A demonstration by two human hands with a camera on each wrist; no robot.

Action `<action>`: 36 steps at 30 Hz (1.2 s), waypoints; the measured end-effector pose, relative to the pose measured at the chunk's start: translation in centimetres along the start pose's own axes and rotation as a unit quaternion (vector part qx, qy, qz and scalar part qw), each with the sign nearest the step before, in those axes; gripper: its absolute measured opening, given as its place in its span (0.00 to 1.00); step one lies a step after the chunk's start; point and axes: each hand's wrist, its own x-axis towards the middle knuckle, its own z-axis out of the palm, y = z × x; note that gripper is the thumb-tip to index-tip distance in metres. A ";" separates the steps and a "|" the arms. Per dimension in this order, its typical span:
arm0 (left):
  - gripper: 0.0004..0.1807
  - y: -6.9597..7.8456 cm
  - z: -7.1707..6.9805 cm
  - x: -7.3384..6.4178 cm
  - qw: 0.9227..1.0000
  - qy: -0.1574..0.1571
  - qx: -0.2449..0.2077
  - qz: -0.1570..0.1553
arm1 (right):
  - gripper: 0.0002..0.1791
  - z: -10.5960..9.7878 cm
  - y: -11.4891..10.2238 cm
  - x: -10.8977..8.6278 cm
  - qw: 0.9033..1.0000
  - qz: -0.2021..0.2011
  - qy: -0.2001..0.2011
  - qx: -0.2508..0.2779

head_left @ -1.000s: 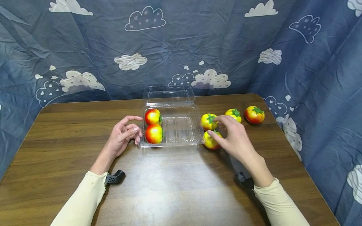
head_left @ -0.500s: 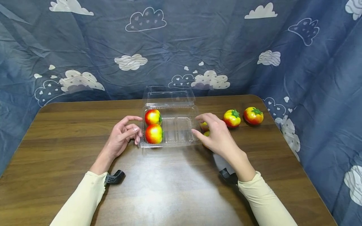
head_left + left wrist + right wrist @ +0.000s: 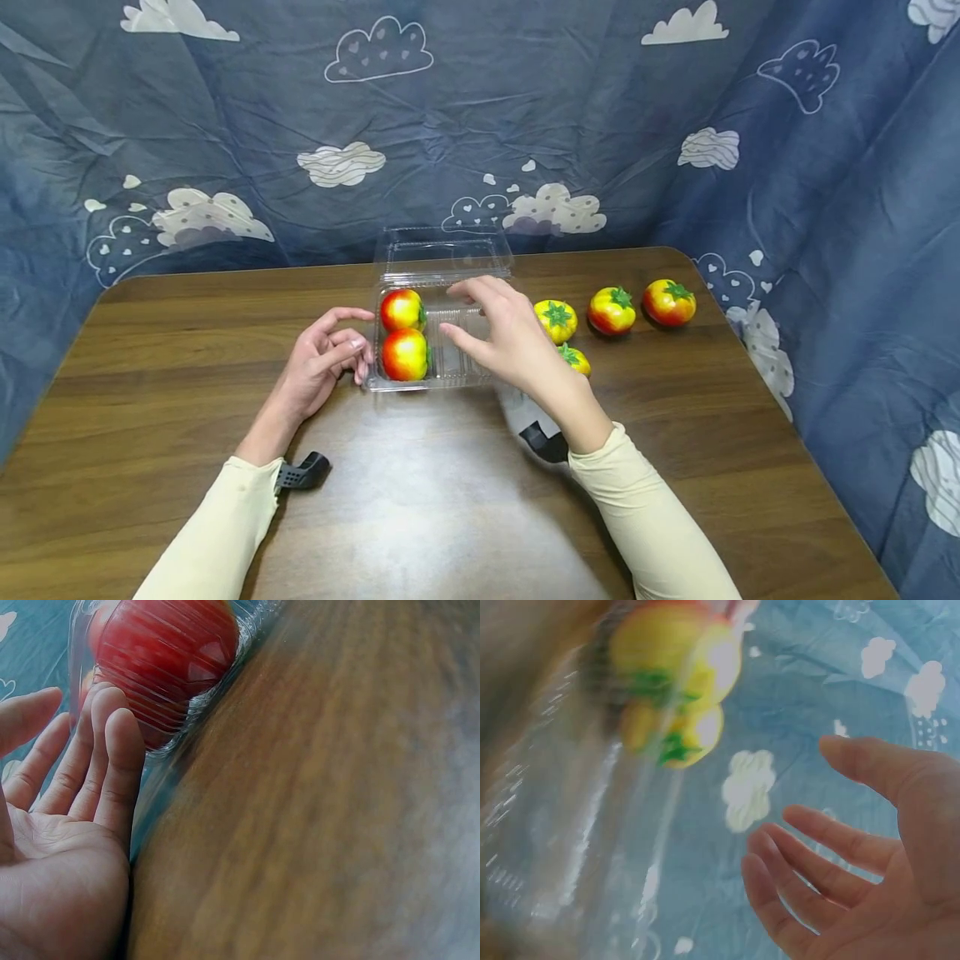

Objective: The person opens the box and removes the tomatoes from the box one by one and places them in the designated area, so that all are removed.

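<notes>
In the head view, a clear plastic clamshell box [image 3: 448, 362] stands open on the table. Two red-and-yellow tomato-like fruits with green leafy tops, a rear one [image 3: 401, 310] and a front one [image 3: 405, 355], lie along its left side. My left hand [image 3: 321, 365] is at the box's left wall, fingers loosely bent; in the left wrist view its fingertips [image 3: 124, 735] meet or nearly meet the plastic. Over the box's right half hovers my right hand [image 3: 513, 342], thumb and fingers spread and holding nothing. It hides part of the box and of a near fruit [image 3: 574, 360].
Right of the box are more such fruits: one near its wall [image 3: 556, 320], one farther right [image 3: 611, 311] and one close to the table's right edge [image 3: 669, 302]. The raised lid [image 3: 442, 252] stands at the back, before a blue cloud-patterned cloth [image 3: 450, 108].
My right hand has moved left from above the loose fruits to above the box, with nothing in it. The loose fruits show again behind it. My left hand has stayed in place.
</notes>
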 end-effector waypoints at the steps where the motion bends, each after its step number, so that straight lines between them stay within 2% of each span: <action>1: 0.19 0.0 0.0 0.0 1.000 0.000 0.000 0.000 | 0.23 0.1 -0.4 0.4 1.000 -0.003 -0.001 0.002; 7: 0.19 0.2 0.2 0.1 1.000 0.010 0.005 -0.004 | 0.25 0.4 -2.6 2.3 1.000 -0.008 -0.003 0.017; 12: 0.19 0.2 0.4 0.2 1.000 0.007 0.006 -0.002 | 0.26 1.1 -3.5 3.0 1.000 -0.007 -0.018 0.022; 19: 0.19 0.1 0.2 0.2 1.000 0.004 0.001 0.003 | 0.26 2.6 -2.9 2.9 0.999 -0.004 -0.043 0.019; 27: 0.19 0.0 0.0 0.2 1.000 0.002 -0.002 0.001 | 0.28 4.2 -2.0 2.7 0.995 0.008 -0.095 0.013; 36: 0.18 0.2 0.1 0.0 1.000 0.004 -0.001 -0.005 | 0.30 5.4 -1.3 2.7 0.996 0.010 -0.081 0.026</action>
